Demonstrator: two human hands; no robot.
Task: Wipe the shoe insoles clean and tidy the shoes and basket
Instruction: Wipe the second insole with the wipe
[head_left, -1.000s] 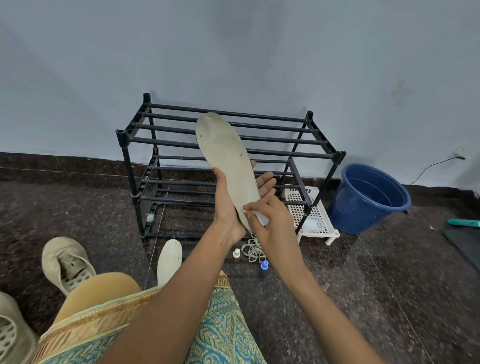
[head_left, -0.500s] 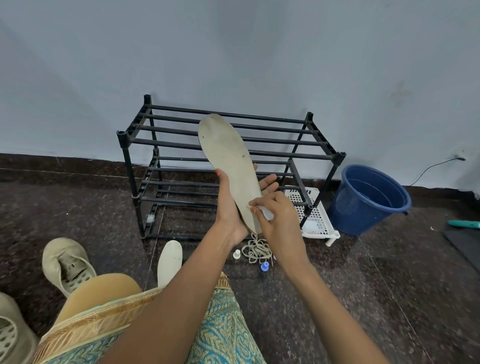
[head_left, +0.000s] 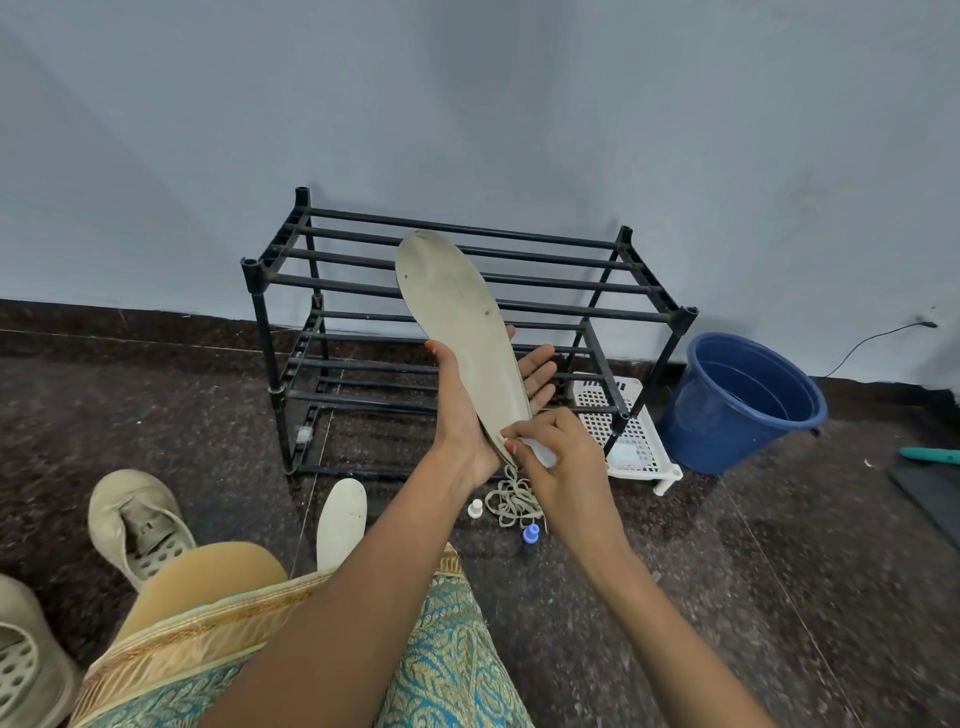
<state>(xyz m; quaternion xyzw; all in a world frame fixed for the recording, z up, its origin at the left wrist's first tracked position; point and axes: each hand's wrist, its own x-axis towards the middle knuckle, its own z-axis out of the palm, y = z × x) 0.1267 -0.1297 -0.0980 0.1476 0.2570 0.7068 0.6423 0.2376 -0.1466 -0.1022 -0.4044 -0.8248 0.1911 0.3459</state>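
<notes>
A long beige insole (head_left: 460, 322) with dark specks stands upright in front of the rack. My left hand (head_left: 467, 410) holds it from behind, thumb on its left edge, fingers spread behind it. My right hand (head_left: 558, 462) pinches a small white wipe (head_left: 540, 451) against the insole's heel end. A second, whiter insole (head_left: 340, 522) lies on the floor by my knee. One beige shoe (head_left: 135, 525) sits at the left, another shoe (head_left: 26, 670) at the bottom left corner. A white perforated basket (head_left: 631, 436) stands behind the rack's right leg.
A black two-tier shoe rack (head_left: 467, 291) stands against the blue wall. A blue bucket (head_left: 743, 400) sits to its right. Loose laces (head_left: 511, 501), a white cap (head_left: 475, 508) and a blue cap (head_left: 530, 533) lie on the dark floor. A teal handle (head_left: 930, 455) lies far right.
My right hand with the wipe has slid down the insole toward its heel end. The left hand keeps the insole nearly still.
</notes>
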